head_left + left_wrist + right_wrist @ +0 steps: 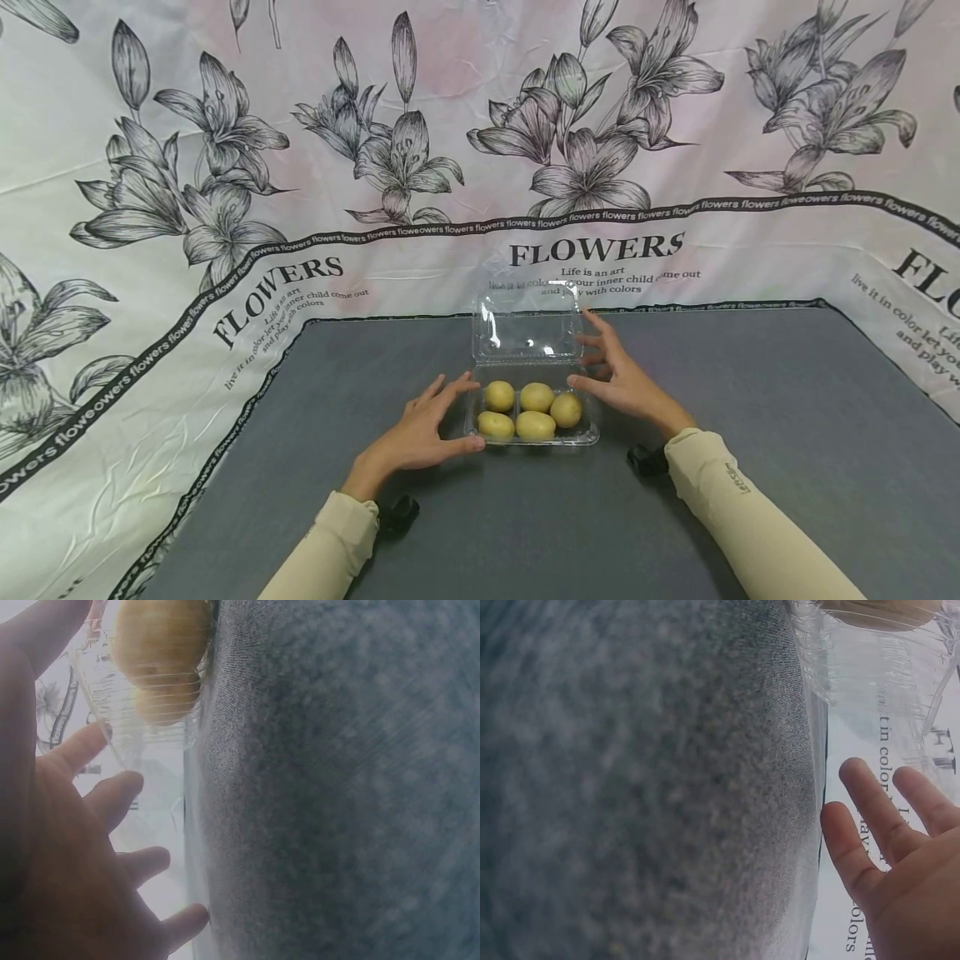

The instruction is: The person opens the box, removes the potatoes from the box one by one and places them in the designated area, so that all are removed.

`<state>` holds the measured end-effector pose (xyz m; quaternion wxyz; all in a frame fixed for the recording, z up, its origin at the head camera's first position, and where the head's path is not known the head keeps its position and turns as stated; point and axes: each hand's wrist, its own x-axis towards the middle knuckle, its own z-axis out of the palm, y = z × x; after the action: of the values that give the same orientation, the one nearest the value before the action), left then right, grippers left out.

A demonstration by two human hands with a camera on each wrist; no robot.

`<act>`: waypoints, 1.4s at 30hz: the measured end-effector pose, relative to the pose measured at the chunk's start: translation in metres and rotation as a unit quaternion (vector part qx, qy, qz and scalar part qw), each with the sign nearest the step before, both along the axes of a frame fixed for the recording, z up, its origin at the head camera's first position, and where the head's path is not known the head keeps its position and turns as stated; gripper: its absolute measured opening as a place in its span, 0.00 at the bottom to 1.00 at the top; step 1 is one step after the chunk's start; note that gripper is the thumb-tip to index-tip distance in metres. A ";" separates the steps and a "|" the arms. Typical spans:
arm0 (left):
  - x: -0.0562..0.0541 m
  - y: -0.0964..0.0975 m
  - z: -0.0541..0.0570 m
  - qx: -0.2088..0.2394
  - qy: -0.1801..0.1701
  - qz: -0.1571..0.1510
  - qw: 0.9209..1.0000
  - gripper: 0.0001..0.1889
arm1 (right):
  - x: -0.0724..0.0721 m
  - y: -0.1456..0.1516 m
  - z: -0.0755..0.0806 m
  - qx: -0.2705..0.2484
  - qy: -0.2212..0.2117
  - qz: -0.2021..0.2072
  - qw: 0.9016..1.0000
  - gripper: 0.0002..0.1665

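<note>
a white cloth (420,283) with grey lilies and lettering fills the top half of the frame and runs down both sides. below it a dark grey table (525,517) spreads from the middle to the bottom edge. a beige right sleeve (757,517) comes in from the lower right, and a beige left sleeve (322,550) from the lower centre-left.

the clear plastic box (573,440) sits on the table just right of the frame's centre, its clear lid (517,333) raised at the far side, in front of the cloth. the left hand (420,429) is at the box's left side, fingers spread and apart, thumb tip at the near left corner; i cannot tell if it touches. the right hand (618,375) is at the right side, its fingers also apart, beside the lid and the box's far right corner; contact there is unclear too. neither hand is clamped on anything.

five yellow fruits (536,426) lie in the box, two left of its divider, three right. smallest are the black straps (400,515), one by each wrist.
</note>
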<state>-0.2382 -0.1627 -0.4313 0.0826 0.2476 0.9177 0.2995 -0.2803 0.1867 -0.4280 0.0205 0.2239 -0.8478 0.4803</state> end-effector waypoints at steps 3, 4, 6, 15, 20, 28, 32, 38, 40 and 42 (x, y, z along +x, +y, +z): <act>0.000 0.000 0.000 -0.001 -0.004 0.002 1.000 0.44 | 0.000 0.001 -0.001 0.007 -0.006 -0.001 1.000 0.61; 0.000 0.000 0.001 -0.001 -0.006 0.003 1.000 0.44 | 0.000 0.001 -0.001 0.010 -0.009 0.000 1.000 0.61; 0.001 0.000 0.001 -0.001 -0.011 0.006 1.000 0.44 | 0.001 0.003 -0.001 0.016 -0.013 0.002 1.000 0.61; 0.004 -0.001 0.002 0.002 -0.018 0.010 1.000 0.43 | 0.007 0.006 -0.002 0.028 -0.015 0.006 0.999 0.59; 0.003 -0.001 0.001 0.006 -0.007 -0.001 1.000 0.44 | 0.011 0.008 -0.001 0.027 -0.017 0.002 0.999 0.57; 0.002 -0.001 0.000 0.010 0.001 -0.008 1.000 0.45 | 0.020 0.008 0.004 0.045 0.028 -0.020 0.998 0.47; 0.002 -0.001 0.000 0.011 -0.004 -0.007 1.000 0.44 | 0.024 0.007 0.005 0.063 0.060 -0.028 0.996 0.41; 0.001 0.000 0.000 0.009 -0.011 -0.002 1.000 0.44 | 0.029 0.007 0.006 0.076 0.094 -0.018 0.992 0.36; 0.002 0.000 0.000 0.009 -0.012 -0.002 1.000 0.44 | 0.031 0.007 0.006 0.077 0.105 -0.011 0.991 0.34; 0.002 0.000 0.001 0.010 -0.013 -0.003 1.000 0.44 | 0.033 0.006 0.007 0.075 0.112 -0.003 0.991 0.33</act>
<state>-0.2363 -0.1629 -0.4304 0.0933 0.2471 0.9128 0.3116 -0.2477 0.1929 -0.4212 0.0999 0.2749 -0.8745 0.3869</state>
